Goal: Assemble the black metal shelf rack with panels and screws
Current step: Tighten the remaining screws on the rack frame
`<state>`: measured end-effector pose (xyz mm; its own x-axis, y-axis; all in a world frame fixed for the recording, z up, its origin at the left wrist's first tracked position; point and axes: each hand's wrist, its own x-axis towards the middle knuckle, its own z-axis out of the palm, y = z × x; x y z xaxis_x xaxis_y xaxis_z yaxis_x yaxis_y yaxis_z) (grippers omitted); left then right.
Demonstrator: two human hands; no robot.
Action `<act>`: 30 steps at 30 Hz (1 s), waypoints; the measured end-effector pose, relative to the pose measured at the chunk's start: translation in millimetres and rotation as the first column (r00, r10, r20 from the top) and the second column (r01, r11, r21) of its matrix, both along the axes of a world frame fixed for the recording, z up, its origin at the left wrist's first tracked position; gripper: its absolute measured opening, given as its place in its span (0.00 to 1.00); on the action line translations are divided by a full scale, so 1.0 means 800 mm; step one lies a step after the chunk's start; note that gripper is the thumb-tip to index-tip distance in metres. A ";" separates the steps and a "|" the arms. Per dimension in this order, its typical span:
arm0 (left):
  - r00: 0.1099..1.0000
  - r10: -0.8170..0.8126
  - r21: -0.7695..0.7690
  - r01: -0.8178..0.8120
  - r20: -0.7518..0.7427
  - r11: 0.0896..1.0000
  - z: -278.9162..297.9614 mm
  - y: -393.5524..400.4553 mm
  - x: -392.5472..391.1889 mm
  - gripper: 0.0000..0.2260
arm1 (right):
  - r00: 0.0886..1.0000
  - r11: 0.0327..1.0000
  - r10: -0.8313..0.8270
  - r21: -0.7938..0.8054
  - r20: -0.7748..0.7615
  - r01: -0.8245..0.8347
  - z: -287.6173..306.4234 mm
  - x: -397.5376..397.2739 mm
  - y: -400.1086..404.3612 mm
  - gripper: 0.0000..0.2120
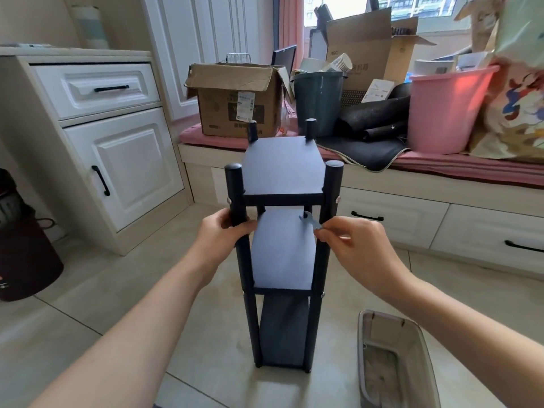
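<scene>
A black metal shelf rack (282, 172) stands upright on the tiled floor in front of me, with three dark panels between four round posts. My left hand (226, 231) grips the front left post just below the top panel. My right hand (341, 237) pinches a small flat silver wrench (309, 220) beside the front right post, above the middle panel (282, 254). Silver screw heads (338, 199) show on the front posts at the top and middle panel levels. The bottom panel is partly hidden behind the middle one.
A clear plastic bin (391, 360) sits on the floor at lower right. Behind the rack runs a window bench with a cardboard box (238, 98), a grey bucket (318, 98) and a pink bucket (444, 107). A white cabinet (117, 160) and a dark bin (23, 251) stand left.
</scene>
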<state>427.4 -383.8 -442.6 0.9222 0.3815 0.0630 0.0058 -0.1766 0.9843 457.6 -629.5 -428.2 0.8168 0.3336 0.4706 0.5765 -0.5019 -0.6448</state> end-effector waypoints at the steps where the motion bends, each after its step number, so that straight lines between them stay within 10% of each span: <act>1: 0.999 -0.045 -0.023 0.045 -0.010 0.999 0.000 -0.004 -0.001 0.02 | 1.000 1.000 -0.018 -0.006 0.006 0.018 -0.001 0.002 -0.004 0.05; 10: 0.931 -0.362 0.038 0.363 -0.035 0.931 0.000 -0.049 -0.013 0.14 | 0.980 0.980 -0.200 -0.021 -0.018 0.199 -0.002 0.023 -0.025 0.07; 21: 0.962 -0.273 0.057 0.271 0.031 0.961 0.002 -0.087 -0.015 0.35 | 0.978 0.980 -0.194 -0.068 -0.077 0.189 -0.005 0.013 -0.018 0.06; 30: 0.974 -0.181 -0.113 0.197 0.136 0.974 0.030 -0.091 -0.017 0.31 | 0.989 0.989 -0.142 -0.046 -0.031 0.141 0.000 0.006 -0.017 0.06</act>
